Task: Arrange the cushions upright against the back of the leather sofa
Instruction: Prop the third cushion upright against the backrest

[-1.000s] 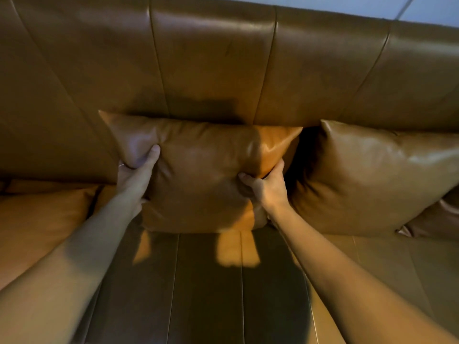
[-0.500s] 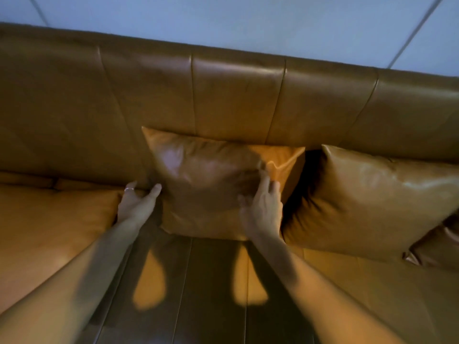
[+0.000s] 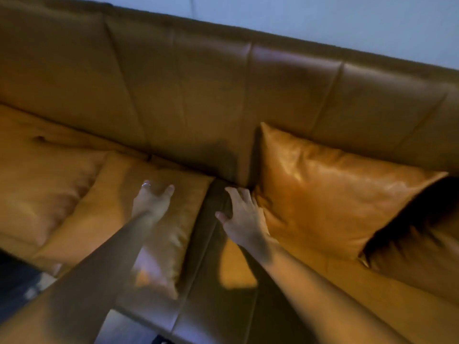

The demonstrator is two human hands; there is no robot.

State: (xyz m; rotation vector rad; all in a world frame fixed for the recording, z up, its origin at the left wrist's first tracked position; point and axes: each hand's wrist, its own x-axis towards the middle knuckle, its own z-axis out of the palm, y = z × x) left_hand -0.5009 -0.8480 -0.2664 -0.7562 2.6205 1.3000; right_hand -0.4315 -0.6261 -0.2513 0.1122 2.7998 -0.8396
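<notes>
A tan leather cushion [image 3: 330, 194] stands upright against the sofa back [image 3: 198, 95], right of centre. My right hand [image 3: 242, 217] is beside its left edge, fingers spread, holding nothing. A second tan cushion [image 3: 104, 219] lies flat on the seat at the left. My left hand [image 3: 152, 201], a ring on one finger, hovers open over its far right part. Another cushion [image 3: 422, 234] leans in shadow at the far right, partly hidden behind the upright one.
A large seat or loose cushion [image 3: 37, 170] fills the far left of the sofa. A pale wall [image 3: 347, 21] rises behind the sofa back. The seat's front edge [image 3: 149, 326] runs along the bottom, with dark floor [image 3: 15, 281] at the lower left.
Both hands have let go of the middle cushion, which stays upright. The view has swung left and tilted. My left hand has moved over the flat cushion.
</notes>
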